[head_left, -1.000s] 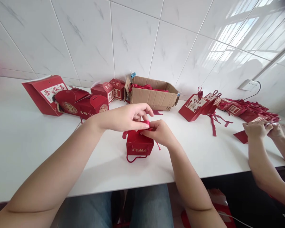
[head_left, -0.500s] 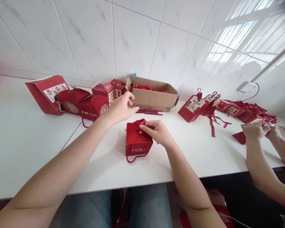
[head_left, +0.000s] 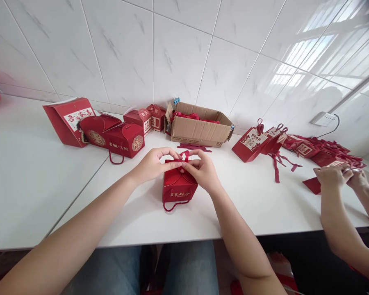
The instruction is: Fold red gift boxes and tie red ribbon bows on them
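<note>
A small red gift box (head_left: 180, 190) with gold lettering and a twisted cord handle stands on the white table in front of me. On its top is a red ribbon bow (head_left: 185, 155). My left hand (head_left: 153, 164) pinches the bow from the left, thumb and fingertips together. From the right, my right hand (head_left: 204, 170) grips the same ribbon between thumb and fingers. The fingertips of both hands nearly meet over the box lid. Loose dark red ribbon strips (head_left: 193, 146) lie just behind the box.
Behind stands a cardboard box (head_left: 201, 132) holding red ribbons. Red gift boxes (head_left: 127, 141) are at the left, tagged red boxes (head_left: 250, 143) at the right. Another person's hands (head_left: 333, 176) work at the far right. A white power strip (head_left: 325, 119) sits by the wall.
My left hand has come down from near the cardboard box to the ribbon on the gift box. My right hand has stayed at the ribbon. The view has shifted slightly left.
</note>
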`<state>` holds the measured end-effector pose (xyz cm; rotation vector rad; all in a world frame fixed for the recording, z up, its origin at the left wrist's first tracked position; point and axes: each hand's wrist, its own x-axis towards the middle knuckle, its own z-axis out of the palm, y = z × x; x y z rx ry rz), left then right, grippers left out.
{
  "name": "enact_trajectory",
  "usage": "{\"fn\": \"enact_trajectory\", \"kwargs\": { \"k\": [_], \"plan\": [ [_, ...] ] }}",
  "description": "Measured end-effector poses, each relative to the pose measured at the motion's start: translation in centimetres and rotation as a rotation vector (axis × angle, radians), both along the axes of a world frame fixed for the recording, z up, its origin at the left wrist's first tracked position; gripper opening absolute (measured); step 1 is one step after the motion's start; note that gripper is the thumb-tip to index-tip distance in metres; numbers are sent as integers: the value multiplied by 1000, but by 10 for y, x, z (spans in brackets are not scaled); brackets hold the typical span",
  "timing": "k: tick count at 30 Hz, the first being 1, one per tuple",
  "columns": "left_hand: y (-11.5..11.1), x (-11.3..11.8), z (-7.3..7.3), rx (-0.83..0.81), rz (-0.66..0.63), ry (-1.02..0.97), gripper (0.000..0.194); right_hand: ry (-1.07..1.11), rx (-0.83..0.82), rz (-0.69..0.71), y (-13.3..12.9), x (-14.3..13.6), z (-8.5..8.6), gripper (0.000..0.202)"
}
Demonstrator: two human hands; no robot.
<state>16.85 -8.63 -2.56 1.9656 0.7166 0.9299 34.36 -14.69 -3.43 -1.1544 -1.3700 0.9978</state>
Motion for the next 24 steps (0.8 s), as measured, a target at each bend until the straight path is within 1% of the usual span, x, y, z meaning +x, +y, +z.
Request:
{"fn": "enact_trajectory", "kwargs": {
  "k": [2,4,9,14,21,24],
  "plan": [
    [-2,-1,0,-14,4,-9,22,32,3,-23,0,-1,-1,42],
    [-5,-1,0,-19,14,-4,21,41,15,-18,-1,-1,-1,43],
    [-8,0,-1,-8,-32,-9,20,22,25,-13,-3,-2,0,36],
    [-8,2,-5,44,3,-34,20,-20,37,-45,-4,-3,1,34],
    [-9,4,-6,-12,22,-68,21,-93,92,-108,-4,-6,-2,31],
    [-9,3,-6,-8,35,-72,21,-132,120,-139,-4,-7,-4,30]
  ]
}}
